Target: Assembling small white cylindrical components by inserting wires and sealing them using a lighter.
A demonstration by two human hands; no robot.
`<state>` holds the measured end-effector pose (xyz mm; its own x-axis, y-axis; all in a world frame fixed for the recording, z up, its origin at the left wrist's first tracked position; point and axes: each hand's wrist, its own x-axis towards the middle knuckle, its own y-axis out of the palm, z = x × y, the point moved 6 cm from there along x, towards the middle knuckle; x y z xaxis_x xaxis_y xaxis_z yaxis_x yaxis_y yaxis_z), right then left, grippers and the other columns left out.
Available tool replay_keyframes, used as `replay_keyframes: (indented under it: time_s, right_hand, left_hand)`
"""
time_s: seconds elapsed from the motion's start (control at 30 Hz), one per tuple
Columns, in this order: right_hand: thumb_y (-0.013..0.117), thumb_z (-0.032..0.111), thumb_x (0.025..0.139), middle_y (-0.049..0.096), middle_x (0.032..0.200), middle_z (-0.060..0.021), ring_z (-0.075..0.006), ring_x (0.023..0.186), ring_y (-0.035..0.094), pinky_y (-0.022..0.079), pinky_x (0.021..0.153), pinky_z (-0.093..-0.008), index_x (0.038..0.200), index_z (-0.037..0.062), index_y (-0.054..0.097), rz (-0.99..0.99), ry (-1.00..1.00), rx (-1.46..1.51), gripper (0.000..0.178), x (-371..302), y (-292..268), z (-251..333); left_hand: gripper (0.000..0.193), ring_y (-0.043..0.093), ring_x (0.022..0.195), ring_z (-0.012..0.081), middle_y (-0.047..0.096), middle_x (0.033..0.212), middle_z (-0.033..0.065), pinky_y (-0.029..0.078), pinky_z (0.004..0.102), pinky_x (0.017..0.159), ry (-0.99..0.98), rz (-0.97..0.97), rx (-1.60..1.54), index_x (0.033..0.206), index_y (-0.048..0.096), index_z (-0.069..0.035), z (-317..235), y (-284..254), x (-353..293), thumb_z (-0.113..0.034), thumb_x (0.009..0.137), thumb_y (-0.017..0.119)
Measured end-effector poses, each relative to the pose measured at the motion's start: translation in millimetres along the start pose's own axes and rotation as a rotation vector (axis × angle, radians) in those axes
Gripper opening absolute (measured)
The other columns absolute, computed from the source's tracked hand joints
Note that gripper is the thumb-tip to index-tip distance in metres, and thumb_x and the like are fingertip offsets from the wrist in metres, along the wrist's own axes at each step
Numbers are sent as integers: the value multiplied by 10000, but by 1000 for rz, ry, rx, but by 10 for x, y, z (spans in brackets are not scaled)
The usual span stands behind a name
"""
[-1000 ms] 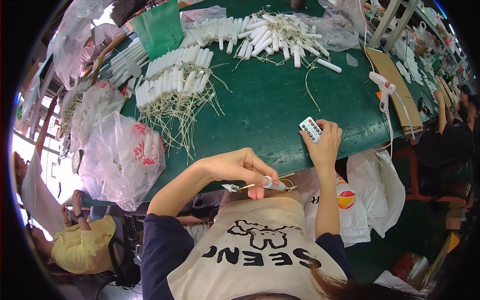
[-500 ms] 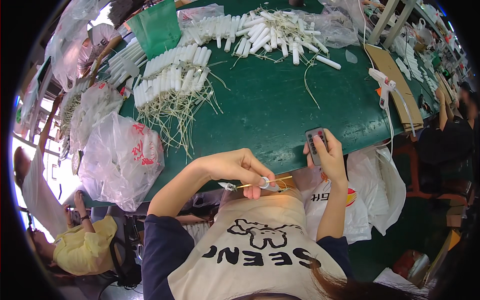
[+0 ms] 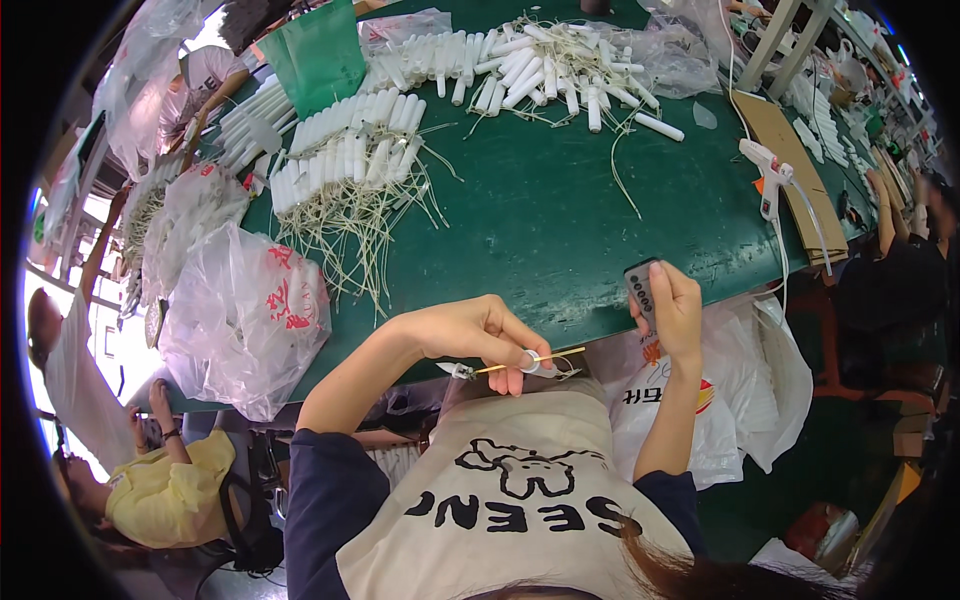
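Head view shows the left hand (image 3: 470,335) pinching a thin wired part (image 3: 525,365) just below the green surface's (image 3: 560,220) near edge, while the right hand (image 3: 675,315) grips a small dark remote (image 3: 642,290) over that edge; steadying both hands against it should help.

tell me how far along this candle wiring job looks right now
Looks done: rows of white tubes with wire tails lie lined up on the green table. In hand: the left hand pinches a thin wired piece, and the right hand holds a small dark remote. Apparently left: a loose heap of tubes at the far edge.
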<state>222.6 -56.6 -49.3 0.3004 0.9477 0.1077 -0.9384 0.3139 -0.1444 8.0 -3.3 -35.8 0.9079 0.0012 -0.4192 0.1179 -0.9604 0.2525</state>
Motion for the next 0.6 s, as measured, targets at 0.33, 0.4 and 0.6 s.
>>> replay_keyframes:
  time_s: [0.33,0.4,0.6]
  right_hand:
    - [571,240,887,606,759,-124,-325,716,580,460,619,-396,812,16,544,-238,-266,-800,238,367,86,-104]
    - [604,228,861,590,862,-134,-319,840,549,450,718,-411,891,24,574,-212,-326,-860,209,439,146,-182]
    - [629,224,838,566,904,-122,-324,887,510,425,786,-423,984,19,593,-332,-287,-873,254,417,147,-275]
  left_hand:
    - [279,646,663,123,680,765,114,523,235,630,9,-16,10,1102,632,34,-12,9,-25,-132,883,581]
    - [281,643,658,118,679,763,110,521,232,627,6,-26,6,1101,633,34,-17,3,-42,-134,881,584]
    - [249,623,593,117,674,723,118,494,228,579,71,-172,13,1034,633,69,-120,-81,-121,-98,857,581]
